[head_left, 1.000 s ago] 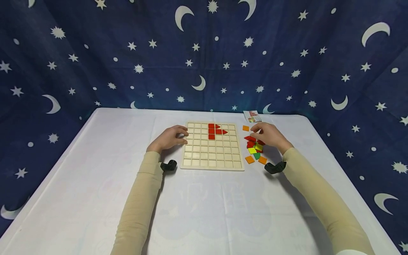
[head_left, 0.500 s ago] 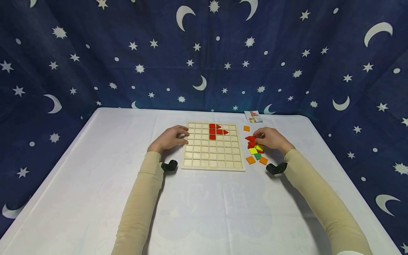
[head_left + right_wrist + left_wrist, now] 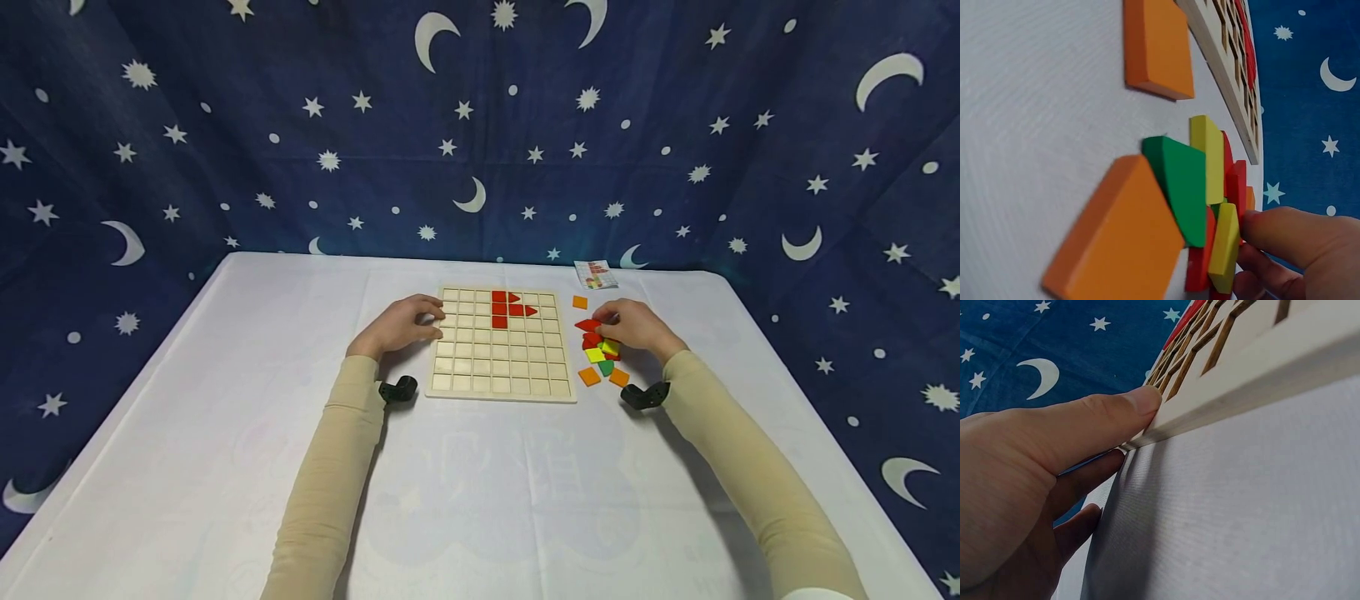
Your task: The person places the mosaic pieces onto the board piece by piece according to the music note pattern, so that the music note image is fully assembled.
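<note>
White-covered table (image 3: pixel 480 487): right grip (image 3: pixel 633 323) pinches a pointed red block (image 3: pixel 587 325), probably light, stiff, best held by its edges; relaxed left grip (image 3: pixel 399 325) touches a pale wooden gridded board (image 3: pixel 498 362).

Looks like a staged recording spot; can't tell if home, lab or office. Dark-blue moon-and-star curtain (image 3: pixel 480 137) runs across the back and down both sides, screening off what's behind. White-draped table (image 3: pixel 480 492) in front, faint print showing on it. Black wrist cameras (image 3: pixel 399 389) fit a capture setup.
</note>
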`<state>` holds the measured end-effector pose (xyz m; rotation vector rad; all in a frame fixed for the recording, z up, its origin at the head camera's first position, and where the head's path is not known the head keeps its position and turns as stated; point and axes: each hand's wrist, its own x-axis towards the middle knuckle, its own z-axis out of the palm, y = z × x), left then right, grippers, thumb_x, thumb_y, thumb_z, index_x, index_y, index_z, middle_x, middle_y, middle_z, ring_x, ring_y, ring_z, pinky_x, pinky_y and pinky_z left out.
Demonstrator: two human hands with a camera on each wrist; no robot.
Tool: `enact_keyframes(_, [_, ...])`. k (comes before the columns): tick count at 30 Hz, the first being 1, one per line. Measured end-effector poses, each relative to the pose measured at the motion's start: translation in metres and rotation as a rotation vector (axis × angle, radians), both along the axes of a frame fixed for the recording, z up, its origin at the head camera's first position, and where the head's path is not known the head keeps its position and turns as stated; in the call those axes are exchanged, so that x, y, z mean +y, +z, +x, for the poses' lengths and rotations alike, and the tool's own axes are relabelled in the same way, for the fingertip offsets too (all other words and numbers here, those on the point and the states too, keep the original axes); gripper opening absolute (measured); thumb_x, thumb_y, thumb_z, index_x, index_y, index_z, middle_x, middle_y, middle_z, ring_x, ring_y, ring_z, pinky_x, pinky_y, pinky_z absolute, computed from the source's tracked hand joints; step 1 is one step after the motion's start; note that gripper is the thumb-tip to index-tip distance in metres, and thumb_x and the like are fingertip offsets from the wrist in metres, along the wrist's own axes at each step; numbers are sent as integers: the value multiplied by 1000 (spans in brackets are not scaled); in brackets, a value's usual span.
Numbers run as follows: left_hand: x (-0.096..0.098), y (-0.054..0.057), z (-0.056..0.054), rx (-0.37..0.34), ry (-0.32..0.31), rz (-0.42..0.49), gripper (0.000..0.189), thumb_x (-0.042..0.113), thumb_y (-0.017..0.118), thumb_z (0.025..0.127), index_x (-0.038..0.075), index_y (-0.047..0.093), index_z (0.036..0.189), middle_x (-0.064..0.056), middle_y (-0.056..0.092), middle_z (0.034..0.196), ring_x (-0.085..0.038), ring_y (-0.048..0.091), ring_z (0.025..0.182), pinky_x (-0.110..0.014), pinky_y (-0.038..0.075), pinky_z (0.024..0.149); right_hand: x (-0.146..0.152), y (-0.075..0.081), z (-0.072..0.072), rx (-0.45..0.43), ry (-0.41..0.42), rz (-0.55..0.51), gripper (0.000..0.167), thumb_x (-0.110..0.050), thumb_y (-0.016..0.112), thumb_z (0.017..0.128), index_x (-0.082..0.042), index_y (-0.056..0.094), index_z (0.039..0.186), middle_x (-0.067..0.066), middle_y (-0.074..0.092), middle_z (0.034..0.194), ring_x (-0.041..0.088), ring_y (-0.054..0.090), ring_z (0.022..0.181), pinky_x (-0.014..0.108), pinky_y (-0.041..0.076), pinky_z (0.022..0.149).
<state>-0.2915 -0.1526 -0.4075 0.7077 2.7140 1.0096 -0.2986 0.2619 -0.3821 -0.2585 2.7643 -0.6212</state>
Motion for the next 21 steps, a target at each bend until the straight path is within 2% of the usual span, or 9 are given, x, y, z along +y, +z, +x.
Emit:
enact_keyframes(11, [0, 1, 0, -13, 6, 1, 38, 17, 73, 89, 1, 66, 122, -14, 49, 143, -31, 40, 137, -43, 29, 116, 0, -1, -2, 34, 3, 3, 35, -17, 66, 94, 2, 63, 123, 20, 61, 114, 33, 51, 101, 51, 46, 99])
enact_keyframes(21, [0, 1, -1, -24, 9, 2, 38, 18, 73, 89, 2, 66, 123, -13, 49, 144, -31, 39, 137, -43, 29, 116, -1, -4, -2, 54, 10, -8, 38, -19, 66, 94, 2, 62, 125, 21, 61, 120, 33, 53, 102, 50, 48, 97])
